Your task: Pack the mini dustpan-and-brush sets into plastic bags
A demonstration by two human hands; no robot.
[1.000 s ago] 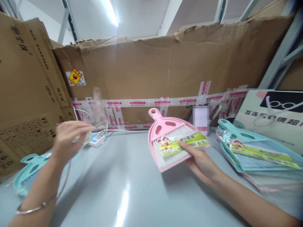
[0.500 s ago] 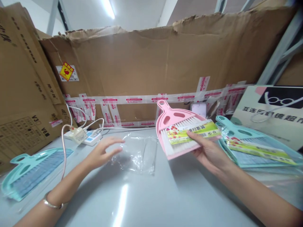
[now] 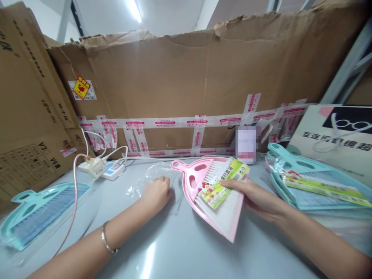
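Right hand (image 3: 257,199) clamped on pink plastic dustpan (image 3: 233,229), just right of frame centre; white-bristled brush (image 3: 216,212) nested inside, glossy card label (image 3: 217,190) on top. Left hand (image 3: 157,193) curled onto crinkly clear bag (image 3: 138,188). Teal dustpan (image 3: 8,229) lower left, torn-edged cardboard (image 3: 174,77) behind.

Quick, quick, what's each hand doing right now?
Left hand: curled closed over the clear plastic bag; can't tell if it's gripping it.
Right hand: closed, holding the pink dustpan-and-brush set.
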